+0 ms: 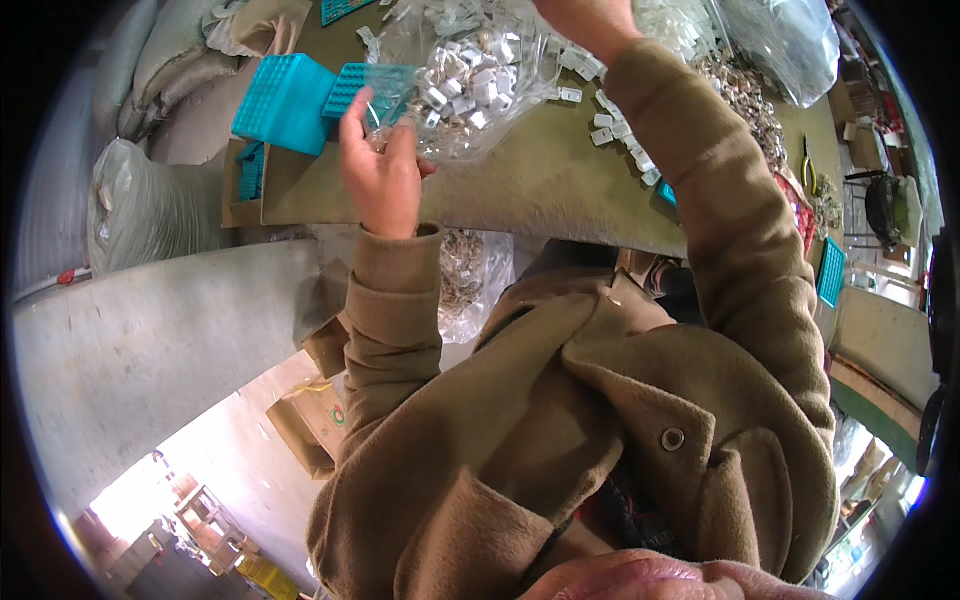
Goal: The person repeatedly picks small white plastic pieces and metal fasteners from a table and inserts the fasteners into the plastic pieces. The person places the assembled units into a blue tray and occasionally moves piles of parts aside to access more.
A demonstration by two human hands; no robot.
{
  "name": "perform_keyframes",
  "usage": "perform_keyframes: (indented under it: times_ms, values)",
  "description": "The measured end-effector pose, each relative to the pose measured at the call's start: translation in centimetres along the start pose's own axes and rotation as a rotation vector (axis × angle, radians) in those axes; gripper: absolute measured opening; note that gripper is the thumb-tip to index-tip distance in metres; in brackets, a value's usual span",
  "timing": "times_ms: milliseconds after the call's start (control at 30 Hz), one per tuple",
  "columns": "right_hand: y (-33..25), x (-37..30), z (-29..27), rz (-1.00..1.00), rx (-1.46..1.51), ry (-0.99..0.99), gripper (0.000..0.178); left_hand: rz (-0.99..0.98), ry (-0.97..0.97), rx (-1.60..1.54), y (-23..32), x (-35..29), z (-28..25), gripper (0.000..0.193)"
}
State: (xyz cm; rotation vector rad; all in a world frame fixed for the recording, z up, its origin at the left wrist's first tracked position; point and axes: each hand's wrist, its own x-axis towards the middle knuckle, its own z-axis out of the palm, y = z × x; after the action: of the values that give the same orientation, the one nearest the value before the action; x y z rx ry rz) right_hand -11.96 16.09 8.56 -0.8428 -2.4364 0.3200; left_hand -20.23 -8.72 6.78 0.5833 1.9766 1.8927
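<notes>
A see-through plastic bag (468, 98) full of small white and grey plastic parts lies on the worktable (560, 195). At the bag's near left edge is my left hand (385, 180), its thumb and fingers closed on the plastic film. Just beyond those fingers, a teal gridded tray (352, 85) sits partly under the film. My right hand (592, 25) reaches to the far side of the table, right of the bag; its fingers are cut off by the upper edge of the view. Loose white parts (625, 130) lie scattered below my right wrist and forearm.
Stacked teal trays (285, 103) stand at the table's left corner above a cardboard box (243, 205). Piles of small metal-looking parts (745, 95), a large plastic bag (795, 45) and yellow-handled pliers (809, 175) lie to the right. Filled sacks (150, 205) stand at left.
</notes>
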Motion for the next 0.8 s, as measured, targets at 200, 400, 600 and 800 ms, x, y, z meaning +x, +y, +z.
perform_keyframes:
  times_ms: [200, 400, 600, 800]
  values:
    - [1.2, -0.9, 1.8, -0.079, 0.021, 0.020, 0.036, 0.025, -0.034, 0.010, -2.2, 0.4, -0.8, 0.058]
    - [0.1, -1.8, 0.2, -0.056, -0.037, -0.059, 0.049, 0.015, -0.053, 0.064, -1.6, 0.3, -0.9, 0.054]
    - [1.8, -4.7, -4.2, 0.029, 0.118, -0.134, 0.061, 0.514, 0.192, 0.361, 1.1, -1.6, -0.2, 0.041]
    - [4.2, -11.9, -8.5, 0.106, 0.345, -0.057, 0.036, 0.979, -0.463, 1.188, 2.3, -0.2, 3.9, 0.040]
